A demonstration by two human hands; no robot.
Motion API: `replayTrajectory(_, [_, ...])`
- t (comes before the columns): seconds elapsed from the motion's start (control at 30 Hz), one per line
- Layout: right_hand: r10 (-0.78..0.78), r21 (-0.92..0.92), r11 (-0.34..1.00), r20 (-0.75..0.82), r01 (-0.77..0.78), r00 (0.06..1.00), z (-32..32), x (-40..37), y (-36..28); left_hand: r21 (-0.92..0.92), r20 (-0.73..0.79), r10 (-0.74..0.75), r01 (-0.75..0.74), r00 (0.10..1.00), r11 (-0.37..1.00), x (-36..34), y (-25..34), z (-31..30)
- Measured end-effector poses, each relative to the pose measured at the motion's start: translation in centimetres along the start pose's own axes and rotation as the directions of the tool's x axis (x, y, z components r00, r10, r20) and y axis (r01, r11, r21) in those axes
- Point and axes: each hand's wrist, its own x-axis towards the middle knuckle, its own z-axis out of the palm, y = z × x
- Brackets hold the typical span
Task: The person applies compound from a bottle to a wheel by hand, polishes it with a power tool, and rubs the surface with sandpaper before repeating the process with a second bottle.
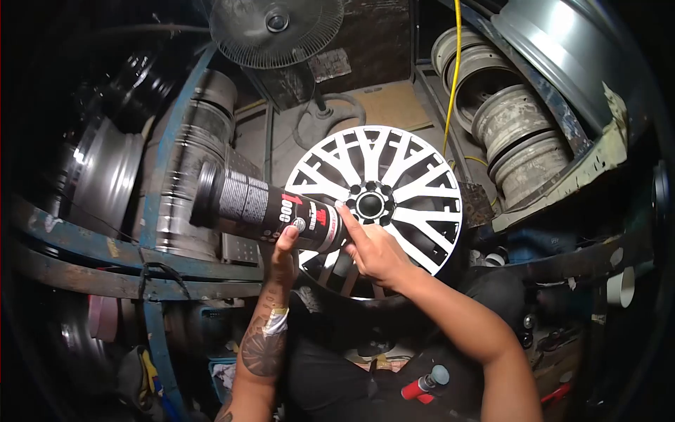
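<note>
A black spray can [271, 211] with red and white lettering and a black cap lies tilted across my view, cap end to the left. My left hand [283, 253] is wrapped round it from below, its thumb on the label; the fingers behind are hidden. At the can's base end, my right hand [373, 253] is closed with the index finger along the rim. Behind the can is a wheel rim [411, 188] with white spokes and a dark centre, partly covered by the can and my hands. Beyond it lies a bare steering wheel [355, 105].
Wheel rims stand on blue metal racks [169, 162] at left and right. A fan [278, 32] stands at the back. A yellow cable [453, 77] hangs down to the right of the wheel. A small red can [415, 388] with a grey top is near my lap.
</note>
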Motion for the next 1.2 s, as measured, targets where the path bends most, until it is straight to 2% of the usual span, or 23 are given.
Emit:
replayTrajectory(0.07, [0.021,-0.004,1.000,-0.024,-0.021,0.999,0.2,-0.6,-0.2,-0.127,-0.015,0.115,-0.116,0.993,0.985,0.1,-0.7,0.2])
replayTrajectory(0.13, [0.068,0.087,0.994,-0.043,-0.064,0.997,1.0,-1.3,-1.2,-0.402,-0.124,0.111,-0.152,0.986,0.903,0.6,-2.9,0.1])
replayTrajectory(0.17, [0.215,0.252,0.944,0.026,-0.215,0.976,1.0,-1.4,-1.9,-0.463,-0.117,0.053,-0.102,0.992,0.881,0.5,-3.1,-0.1])
replayTrajectory(0.2, [0.268,0.319,0.908,0.053,-0.271,0.962,1.7,-1.8,-1.7,-0.551,-0.125,0.024,-0.090,0.992,0.829,0.8,-3.3,-0.1])
replayTrajectory(0.27, [0.467,0.486,0.709,0.221,-0.511,0.856,1.4,-1.3,-3.0,-0.579,-0.185,-0.013,-0.098,0.983,0.809,0.8,-3.9,0.2])
replayTrajectory(0.3, [0.466,0.558,0.659,0.221,-0.503,0.856,1.4,-1.2,-3.2,-0.588,-0.301,-0.080,-0.119,0.950,0.800,1.1,-4.5,0.1])
replayTrajectory(0.33, [0.452,0.573,0.673,0.181,-0.467,0.873,1.4,-1.1,-3.3,-0.632,-0.287,-0.145,-0.073,0.947,0.771,1.1,-5.0,-0.4])
replayTrajectory(0.37, [0.368,0.495,0.783,0.116,-0.375,0.922,2.0,-1.5,-2.3,-0.639,-0.287,-0.174,-0.053,0.942,0.767,1.2,-5.3,-0.8])
replayTrajectory(0.4, [0.347,0.465,0.808,0.121,-0.361,0.930,2.4,-1.8,-1.8,-0.648,-0.282,-0.204,-0.029,0.937,0.761,1.2,-5.7,-1.0])
replayTrajectory(0.43, [0.325,0.435,0.831,0.125,-0.346,0.937,2.7,-2.0,-1.4,-0.634,-0.302,-0.206,-0.035,0.931,0.773,1.3,-6.1,-1.3])
replayTrajectory(0.5, [0.428,0.473,0.728,0.251,-0.496,0.868,2.5,-2.5,-1.7,-0.621,-0.286,-0.198,-0.024,0.938,0.784,1.4,-6.1,-1.8])
replayTrajectory(0.53, [0.392,0.456,0.766,0.229,-0.454,0.891,2.5,-2.6,-1.7,-0.614,-0.276,-0.196,-0.016,0.941,0.789,1.4,-5.9,-2.0])
replayTrajectory(0.6, [0.301,0.423,0.834,0.187,-0.354,0.935,2.6,-2.5,-1.7,-0.721,-0.164,-0.177,0.005,0.970,0.693,1.5,-5.2,-2.7])
replayTrajectory(0.73, [0.266,0.449,0.835,0.174,-0.317,0.948,3.3,-3.1,-1.8,-0.704,-0.230,-0.247,0.015,0.941,0.710,1.1,-4.7,-2.9])
replayTrajectory(0.77, [0.288,0.455,0.819,0.202,-0.350,0.936,3.2,-3.1,-2.0,-0.688,-0.293,-0.284,0.004,0.913,0.725,1.1,-4.5,-2.7])
replayTrajectory(0.8, [0.276,0.454,0.828,0.180,-0.328,0.944,3.4,-2.9,-1.9,-0.673,-0.272,-0.235,-0.010,0.933,0.740,1.1,-4.5,-2.9])
replayTrajectory(0.87, [0.372,0.541,0.687,0.313,-0.486,0.874,2.9,-2.3,-1.9,-0.657,-0.313,-0.209,-0.052,0.927,0.752,1.5,-4.1,-3.0])
replayTrajectory(0.93, [0.382,0.638,0.518,0.425,-0.570,0.821,3.1,-2.7,-0.9,-0.464,-0.332,-0.087,-0.082,0.939,0.882,1.6,-4.1,-3.9])
replayTrajectory(1.0, [0.391,0.729,0.297,0.497,-0.617,0.775,3.8,-3.3,0.1,-0.467,-0.290,0.047,-0.184,0.956,0.865,2.0,-4.4,-4.3])
replayTrajectory(1.07, [0.323,0.762,0.073,0.592,-0.643,0.738,3.6,-3.8,0.7,-0.521,-0.184,0.100,-0.183,0.978,0.834,1.5,-2.3,-3.1])
replayTrajectory(1.13, [0.310,0.778,-0.136,0.621,-0.613,0.720,3.1,-3.8,-0.5,-0.609,-0.172,0.016,-0.119,0.985,0.784,1.6,-2.4,-3.7])
replayTrajectory(1.17, [0.274,0.781,-0.176,0.623,-0.599,0.732,2.9,-4.0,-0.8,-0.542,-0.223,0.043,-0.161,0.974,0.825,2.0,-3.2,-4.3])
replayTrajectory(1.2, [0.248,0.776,-0.226,0.631,-0.589,0.735,2.9,-4.2,-0.9,-0.546,-0.297,0.001,-0.171,0.955,0.820,2.1,-3.0,-3.7])
